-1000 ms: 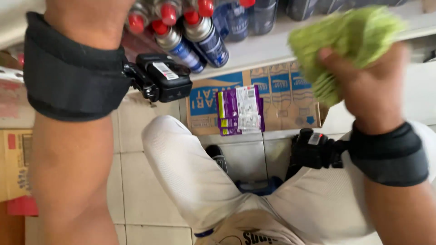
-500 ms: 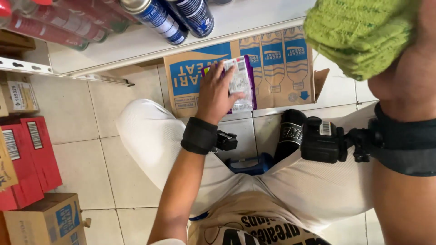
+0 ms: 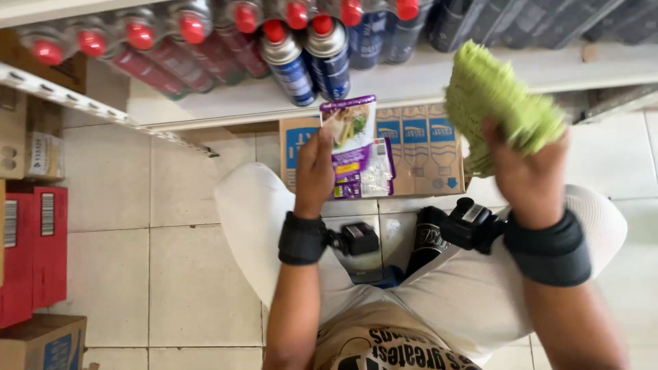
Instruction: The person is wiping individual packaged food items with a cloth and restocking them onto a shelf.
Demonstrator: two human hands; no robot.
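My left hand (image 3: 314,171) grips a purple and white food pouch (image 3: 351,130), lifted up in front of an open cardboard box (image 3: 418,147) on the floor. More purple pouches (image 3: 373,175) sit in that box. My right hand (image 3: 528,171) is raised at the right and holds a crumpled green cloth (image 3: 497,103). Both wrists wear black bands with small black devices. I squat with my white-trousered knees spread on either side of the box.
A white shelf (image 3: 425,79) above the box carries blue spray cans (image 3: 312,58) and red-capped red cans (image 3: 157,51). Red boxes (image 3: 34,253) and a brown carton (image 3: 41,342) stand at the left on the tiled floor (image 3: 178,274).
My left hand reached down into the cardboard box, took a purple pouch and has lifted it up. My right hand with the green cloth stays raised at the right.
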